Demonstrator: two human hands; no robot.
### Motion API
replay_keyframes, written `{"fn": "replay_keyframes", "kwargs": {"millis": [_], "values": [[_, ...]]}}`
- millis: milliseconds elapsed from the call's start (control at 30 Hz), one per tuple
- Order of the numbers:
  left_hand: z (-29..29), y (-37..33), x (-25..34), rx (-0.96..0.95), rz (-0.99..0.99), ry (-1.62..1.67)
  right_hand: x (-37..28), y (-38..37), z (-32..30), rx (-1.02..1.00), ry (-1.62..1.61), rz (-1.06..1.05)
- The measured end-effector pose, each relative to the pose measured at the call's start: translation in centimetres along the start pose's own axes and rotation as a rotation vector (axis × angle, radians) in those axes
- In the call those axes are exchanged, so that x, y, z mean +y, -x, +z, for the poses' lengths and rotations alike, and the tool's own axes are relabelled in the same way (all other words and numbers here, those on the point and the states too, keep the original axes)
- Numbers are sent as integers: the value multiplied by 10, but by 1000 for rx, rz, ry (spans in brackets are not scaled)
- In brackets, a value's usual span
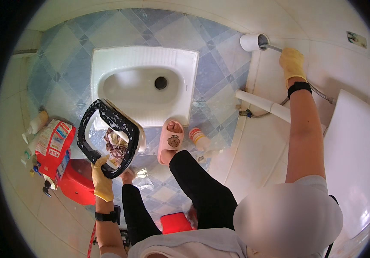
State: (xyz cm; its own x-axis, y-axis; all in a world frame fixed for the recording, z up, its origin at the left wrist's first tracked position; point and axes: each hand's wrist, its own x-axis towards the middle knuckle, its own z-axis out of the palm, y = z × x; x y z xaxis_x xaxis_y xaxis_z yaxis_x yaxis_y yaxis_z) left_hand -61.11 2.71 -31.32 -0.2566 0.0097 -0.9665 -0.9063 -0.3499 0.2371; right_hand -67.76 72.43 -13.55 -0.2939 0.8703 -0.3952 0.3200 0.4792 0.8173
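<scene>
Gripping a black bin rim (107, 137), left hand (101, 180) fingers closed, right hand (292, 62) fingers clasping a metal hose (274, 48).

We're looking down at a blue-and-white diamond-tiled floor (219, 64) with a white squat pan (144, 84) set into it. Cream wall tiles (348, 69) rise on the right, a white pipe (262, 103) runs along their base, and bright daylight glints off the wet floor.

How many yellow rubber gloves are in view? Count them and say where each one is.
2. One is on the left hand, which grips the black ring-shaped frame at lower left. The other is on the right hand, raised to the metal hose at the white wall, upper right.
</scene>
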Motion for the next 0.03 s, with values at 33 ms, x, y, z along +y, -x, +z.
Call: {"fn": "replay_keyframes", "kwargs": {"millis": [33], "values": [[1,-4,-2,5,-5,1,-3,-8,1,-63,32,7]]}}
